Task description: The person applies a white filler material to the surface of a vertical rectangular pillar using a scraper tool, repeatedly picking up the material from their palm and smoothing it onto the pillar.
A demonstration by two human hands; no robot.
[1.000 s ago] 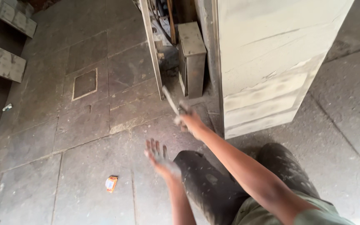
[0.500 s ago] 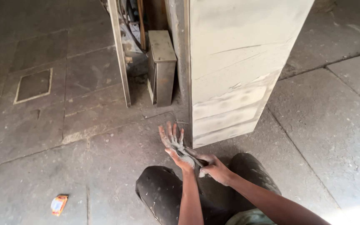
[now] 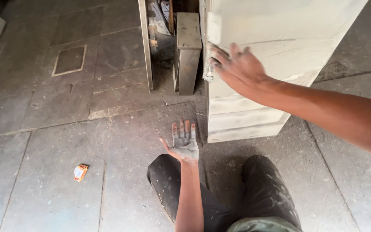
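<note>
a: where's the right hand [image 3: 239, 68]?
b: up on the near corner edge of the pale putty-coated square pillar [image 3: 280, 51]. its fingers [image 3: 220, 55] are pressed together over a small putty-smeared scraper blade [image 3: 209, 74], holding it flat to the surface. only a sliver of the blade shows below the palm.
a: blade axis?
b: looks roughly vertical, along the pillar edge, but too covered to be sure.
a: left hand [image 3: 184, 144]?
b: lower, held over the grey stone tile floor [image 3: 44, 129], palm up, fingers spread, holding nothing. grey putty cakes the palm. it sits below and left of the blade, well apart from it. the right hand is the one on the pillar.
a: counts?
b: two hands, one blade, one pillar. also one grey metal box [image 3: 188, 51] just left of the pillar, one small orange wrapper [image 3: 80, 172] on the floor at far left, and dark trousers [image 3: 258, 193] at the bottom.
</note>
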